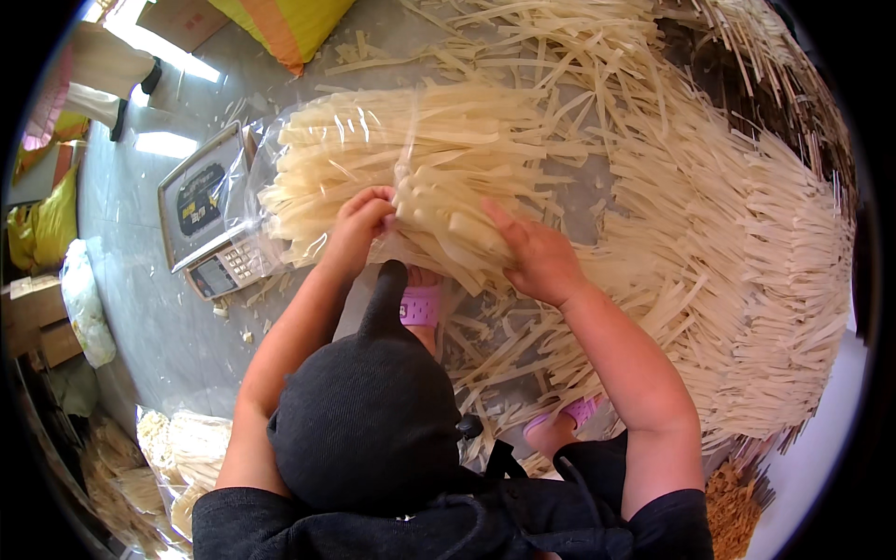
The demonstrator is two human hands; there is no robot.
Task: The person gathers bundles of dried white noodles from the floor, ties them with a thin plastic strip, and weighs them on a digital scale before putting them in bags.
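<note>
A thick pile of pale, flat dried noodle strips (373, 131) lies in front of me, its left part inside a clear plastic bag (266, 173). The bag's gathered rim runs across the pile just beyond my left hand. My left hand (362, 224) pinches that rim, fingertips together. A smaller bundle of noodle strips (453, 219) is under my right hand (539, 254), whose thumb lies along the top and whose fingers curl round the near side. The bundle's left end sits at the rim of the bag, tilted across the larger pile.
Left of the bag stands a digital scale (201, 201) with a keypad. Loose noodle strips (691, 280) cover the floor on the right. Filled bags (187, 448) lie at lower left, and a yellow sack (285, 23) is at the far side. Another person's legs (103, 70) show at upper left.
</note>
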